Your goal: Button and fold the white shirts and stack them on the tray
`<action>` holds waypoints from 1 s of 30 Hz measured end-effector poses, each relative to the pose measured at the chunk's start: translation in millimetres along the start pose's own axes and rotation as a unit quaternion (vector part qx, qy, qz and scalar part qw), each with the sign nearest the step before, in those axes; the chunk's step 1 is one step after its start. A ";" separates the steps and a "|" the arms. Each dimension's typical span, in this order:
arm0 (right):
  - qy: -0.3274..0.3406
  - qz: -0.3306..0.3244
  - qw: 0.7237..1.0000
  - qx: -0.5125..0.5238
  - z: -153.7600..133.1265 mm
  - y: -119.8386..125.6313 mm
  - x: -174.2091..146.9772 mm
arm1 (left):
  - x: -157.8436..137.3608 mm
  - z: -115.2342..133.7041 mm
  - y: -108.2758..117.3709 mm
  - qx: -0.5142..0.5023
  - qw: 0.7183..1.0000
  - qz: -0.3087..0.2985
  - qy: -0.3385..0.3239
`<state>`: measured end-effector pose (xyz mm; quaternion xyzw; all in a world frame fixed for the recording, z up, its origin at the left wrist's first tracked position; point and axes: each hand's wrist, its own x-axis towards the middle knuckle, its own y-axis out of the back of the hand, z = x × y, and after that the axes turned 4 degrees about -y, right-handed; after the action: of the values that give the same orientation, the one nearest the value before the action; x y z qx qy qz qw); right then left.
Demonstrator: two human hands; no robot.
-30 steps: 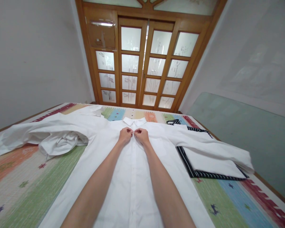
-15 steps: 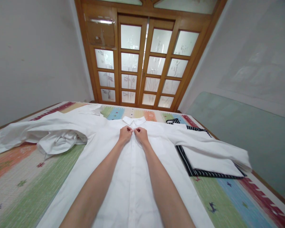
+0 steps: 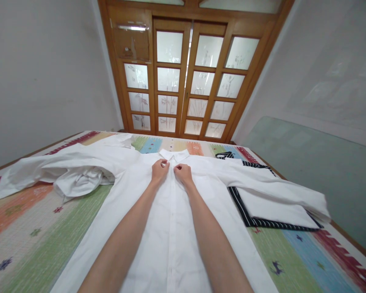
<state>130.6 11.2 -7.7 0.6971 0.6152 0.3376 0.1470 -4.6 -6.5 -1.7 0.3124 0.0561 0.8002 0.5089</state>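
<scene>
A white button-up shirt [image 3: 152,244] lies spread out front side up, its collar [image 3: 174,155] at the far end and its sleeves out to both sides. Just below the collar, my left hand [image 3: 160,170] is closed in a pinch at the left of the button placket [image 3: 172,211]. Across the placket, my right hand [image 3: 183,173] has its fingers curled and pinched on the cloth at the right edge. A narrow gap separates the two hands. Whether a button sits between the fingertips is too small to tell.
Under the shirt is a colourful striped cover [image 3: 49,244]. Bunched white cloth [image 3: 79,183] lies by the left sleeve. A black-and-white striped item [image 3: 242,211] shows under the right sleeve. Wooden glass-paned doors [image 3: 186,81] stand beyond, and a pale green panel [image 3: 317,162] is at right.
My hands have drawn slightly apart at the placket, below the collar. The shirt lies as before, and the view has shifted a little.
</scene>
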 end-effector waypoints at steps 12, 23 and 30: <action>0.023 -0.010 0.998 -0.057 -2.8 -1.2 -2.6 | 2.0 -5.5 -0.5 0.008 0.999 0.002 0.035; 0.017 -0.007 0.999 -0.050 -2.4 0.3 -1.7 | -1.2 -2.0 -4.6 0.114 0.989 -0.081 -0.050; 0.009 -0.018 1.000 -0.018 -0.4 0.9 -0.3 | -0.7 -0.9 -4.9 0.127 0.983 -0.116 -0.062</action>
<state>131.1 10.7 -6.9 0.6802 0.6226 0.3525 0.1596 -1.0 -4.5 -4.7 0.4151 0.1611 0.7010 0.5570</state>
